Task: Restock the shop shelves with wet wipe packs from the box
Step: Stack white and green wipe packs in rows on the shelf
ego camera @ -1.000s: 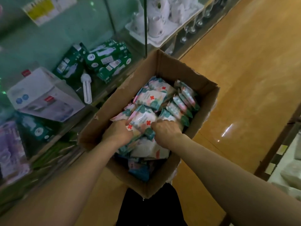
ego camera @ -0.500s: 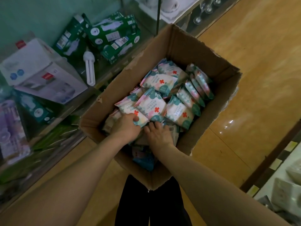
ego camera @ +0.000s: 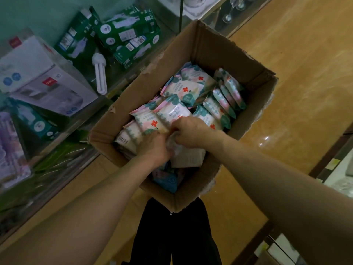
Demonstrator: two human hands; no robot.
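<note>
The left hand (ego camera: 152,148) curls tight round a wet wipe pack (ego camera: 145,121) inside the cardboard box (ego camera: 219,52); the right hand (ego camera: 193,132) pinches the neighbouring pack (ego camera: 172,110) beside it.

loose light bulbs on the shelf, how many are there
1. The white compact fluorescent bulb lies on the glass shelf left of the cardboard box, beside the green bulb cartons; more may be hidden behind them.

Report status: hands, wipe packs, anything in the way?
Left hand and right hand down in the box, gripping wipe packs. Box nearly full, no pack lifted out yet. Nothing in the way.
</note>
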